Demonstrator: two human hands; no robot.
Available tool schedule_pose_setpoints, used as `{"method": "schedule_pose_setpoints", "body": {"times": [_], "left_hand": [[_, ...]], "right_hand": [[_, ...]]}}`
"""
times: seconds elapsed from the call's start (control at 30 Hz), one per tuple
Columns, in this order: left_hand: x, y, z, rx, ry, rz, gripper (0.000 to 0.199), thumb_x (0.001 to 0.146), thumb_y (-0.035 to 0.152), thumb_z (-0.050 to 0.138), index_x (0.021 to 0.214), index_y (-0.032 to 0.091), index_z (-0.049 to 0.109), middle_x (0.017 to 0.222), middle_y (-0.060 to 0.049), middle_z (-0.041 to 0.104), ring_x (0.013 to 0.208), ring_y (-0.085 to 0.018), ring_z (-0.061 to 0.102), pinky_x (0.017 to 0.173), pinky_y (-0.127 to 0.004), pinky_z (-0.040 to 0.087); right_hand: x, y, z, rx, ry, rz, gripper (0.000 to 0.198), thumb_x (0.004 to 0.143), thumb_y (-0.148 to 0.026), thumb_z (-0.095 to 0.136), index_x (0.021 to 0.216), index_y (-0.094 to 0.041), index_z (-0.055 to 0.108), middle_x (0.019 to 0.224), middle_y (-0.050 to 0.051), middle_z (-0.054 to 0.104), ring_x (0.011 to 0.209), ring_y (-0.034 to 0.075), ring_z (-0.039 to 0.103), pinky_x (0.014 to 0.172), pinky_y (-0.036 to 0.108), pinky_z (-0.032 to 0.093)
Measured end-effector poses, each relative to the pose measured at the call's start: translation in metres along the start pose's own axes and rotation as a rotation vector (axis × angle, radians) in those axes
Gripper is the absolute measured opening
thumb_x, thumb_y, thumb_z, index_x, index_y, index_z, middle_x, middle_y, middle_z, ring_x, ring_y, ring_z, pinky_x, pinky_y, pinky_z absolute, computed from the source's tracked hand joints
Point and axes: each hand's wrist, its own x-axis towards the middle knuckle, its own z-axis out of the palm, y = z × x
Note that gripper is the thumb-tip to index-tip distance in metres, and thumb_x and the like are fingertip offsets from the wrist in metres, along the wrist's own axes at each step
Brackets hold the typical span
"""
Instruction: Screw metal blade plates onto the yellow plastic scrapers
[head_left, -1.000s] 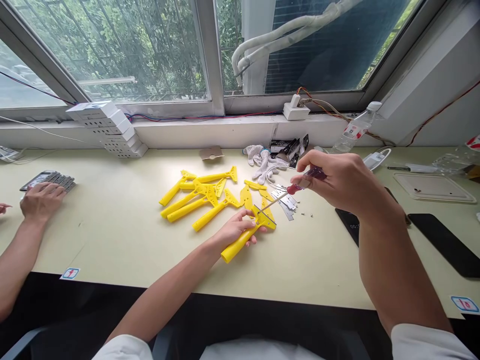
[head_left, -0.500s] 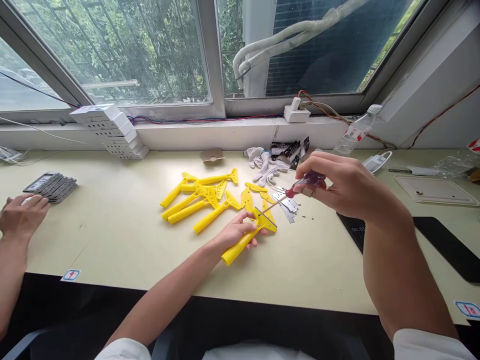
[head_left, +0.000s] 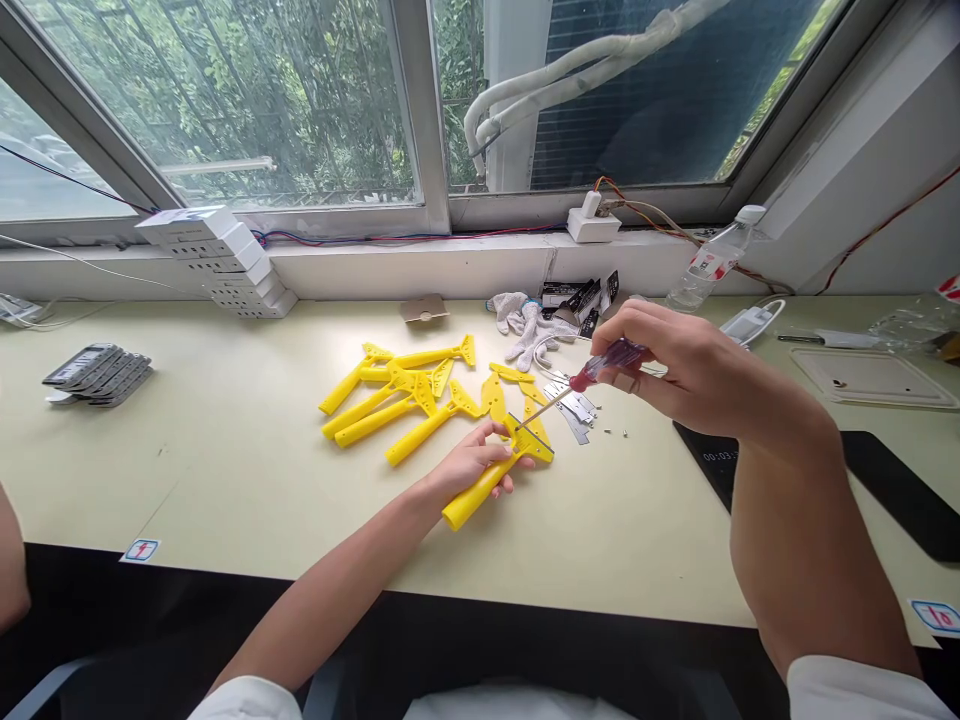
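My left hand (head_left: 480,460) is wrapped round the neck of a yellow scraper (head_left: 480,492), whose wide head points away and to the right. In my right hand (head_left: 664,365) is a screwdriver (head_left: 592,372) with a clear purple-red handle. Its tip meets the scraper's head, where a thin metal blade edge shows. Beyond my left hand lie several yellow scraper handles (head_left: 420,432) and loose yellow head plates (head_left: 493,397). Thin metal blades (head_left: 576,415) are heaped under the screwdriver, with a few tiny screws (head_left: 625,433) beside them.
White gloves (head_left: 532,330) and black packets (head_left: 577,300) lie at the back, near a plastic bottle (head_left: 705,262). White boxes (head_left: 232,262) are stacked at the window sill. Grey packs (head_left: 101,374) sit at left; a phone with a timer (head_left: 705,455) is near my right wrist. Another person's arm (head_left: 11,565) shows at the left edge.
The other person's hand has drawn back from the grey packs toward the left edge. My right hand has turned slightly on the screwdriver, showing more of its handle; the scraper stays in place.
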Motion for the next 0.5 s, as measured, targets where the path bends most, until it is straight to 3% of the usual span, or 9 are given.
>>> {"method": "schedule_pose_setpoints", "body": {"times": [0.2, 0.4, 0.5], "left_hand": [[0.0013, -0.0003, -0.0004, -0.004, 0.007, -0.009, 0.048, 0.085, 0.034, 0.078, 0.114, 0.026, 0.041, 0.11, -0.013, 0.08, 0.057, -0.016, 0.071, 0.047, -0.022, 0.047], [0.0014, -0.0013, -0.0009, -0.008, 0.003, -0.012, 0.048, 0.086, 0.033, 0.077, 0.114, 0.026, 0.04, 0.112, -0.013, 0.08, 0.057, -0.015, 0.07, 0.047, -0.022, 0.047], [0.0006, -0.0006, 0.0003, -0.012, 0.009, -0.012, 0.049, 0.085, 0.034, 0.078, 0.115, 0.026, 0.04, 0.111, -0.013, 0.079, 0.057, -0.015, 0.07, 0.047, -0.022, 0.047]], "right_hand": [[0.004, 0.0019, 0.0087, -0.173, 0.075, 0.129, 0.026, 0.1, -0.051, 0.069, 0.096, -0.026, 0.063, 0.075, 0.002, 0.07, 0.066, 0.021, 0.064, 0.067, 0.037, 0.045], [-0.0018, 0.0021, 0.0031, 0.083, -0.035, 0.071, 0.017, 0.099, -0.034, 0.066, 0.112, -0.026, 0.06, 0.102, 0.007, 0.072, 0.081, 0.023, 0.067, 0.073, 0.037, 0.053], [-0.0011, 0.002, 0.0016, 0.03, 0.0, 0.04, 0.013, 0.102, -0.036, 0.063, 0.11, -0.025, 0.063, 0.104, 0.007, 0.072, 0.083, 0.022, 0.069, 0.076, 0.037, 0.053]]}}
